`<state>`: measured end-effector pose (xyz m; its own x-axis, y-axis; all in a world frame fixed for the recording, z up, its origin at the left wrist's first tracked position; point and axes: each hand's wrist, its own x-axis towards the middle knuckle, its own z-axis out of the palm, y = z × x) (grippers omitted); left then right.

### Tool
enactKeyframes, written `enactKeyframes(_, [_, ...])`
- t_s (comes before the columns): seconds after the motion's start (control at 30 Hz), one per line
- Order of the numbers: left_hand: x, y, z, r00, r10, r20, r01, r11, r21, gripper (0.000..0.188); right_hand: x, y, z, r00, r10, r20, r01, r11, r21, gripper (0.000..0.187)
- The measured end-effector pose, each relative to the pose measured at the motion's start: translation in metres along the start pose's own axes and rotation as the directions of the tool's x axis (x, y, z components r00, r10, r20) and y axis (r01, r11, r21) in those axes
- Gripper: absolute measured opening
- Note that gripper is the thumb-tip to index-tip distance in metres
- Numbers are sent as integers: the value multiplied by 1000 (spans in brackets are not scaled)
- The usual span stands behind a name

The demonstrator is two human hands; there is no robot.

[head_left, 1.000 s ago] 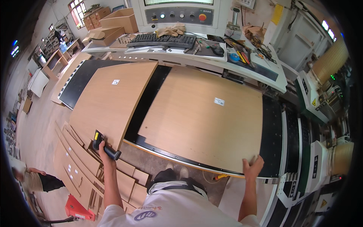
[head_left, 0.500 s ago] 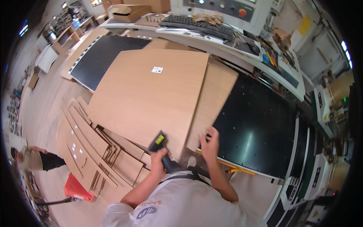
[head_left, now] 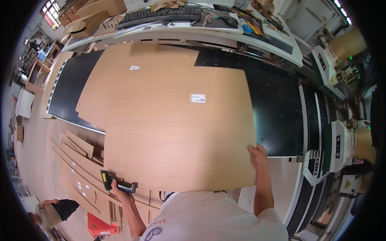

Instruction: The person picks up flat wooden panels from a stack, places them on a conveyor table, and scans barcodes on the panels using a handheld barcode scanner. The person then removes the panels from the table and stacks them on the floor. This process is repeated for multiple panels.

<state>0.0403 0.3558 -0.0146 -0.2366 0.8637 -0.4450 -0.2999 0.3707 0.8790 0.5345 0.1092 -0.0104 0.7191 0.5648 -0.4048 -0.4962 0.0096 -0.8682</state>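
Note:
A large light wood-coloured panel (head_left: 177, 140) with a white label (head_left: 198, 98) lies in front of me, its near edge close against my shirt. My right hand (head_left: 258, 153) grips the panel's right edge near the close corner, thumb on top. In my left hand (head_left: 122, 192) is a black handheld barcode scanner (head_left: 107, 180) with a yellow patch, at the panel's near left corner. Whether those fingers also touch the panel I cannot tell. Partly under the panel, toward the far left, lies another wood-coloured panel (head_left: 93, 98) with its own label (head_left: 134, 68).
Both panels overlap a black machine table (head_left: 277, 116). Beyond it a white desk holds a keyboard (head_left: 159, 15), a mouse and tools. Stacked panels (head_left: 76, 172) and a red pallet jack (head_left: 98, 225) stand at left, near another person (head_left: 52, 213). Machine units (head_left: 341, 142) line the right.
My right hand, empty before, now grips a panel's edge. The scanner has moved left with my left hand. The top panel now lies closer to me and squarer, and the view has turned.

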Motion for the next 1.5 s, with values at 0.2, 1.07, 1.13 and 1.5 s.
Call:
enactKeyframes(0.2, [-27, -11, 113, 946, -93, 310, 58, 991, 121, 25, -43, -28, -115, 920, -41, -390, -170, 855, -490, 44])
enactKeyframes(1.07, [-22, -27, 180, 926, -202, 320, 4, 850, 527, 27, 38, -10, 18, 743, -376, 554, 552, -123, -825, 93])
enactKeyframes(1.13, [-19, -7, 173, 926, -276, 256, 70, 795, 603, 27, 54, -16, 9, 738, -398, 546, 535, -148, -832, 91])
enactKeyframes(1.5, [14, -18, 166, 958, -226, 176, 91, 822, 562, 35, 62, -67, -80, 755, -337, 563, 542, -163, -824, 83])
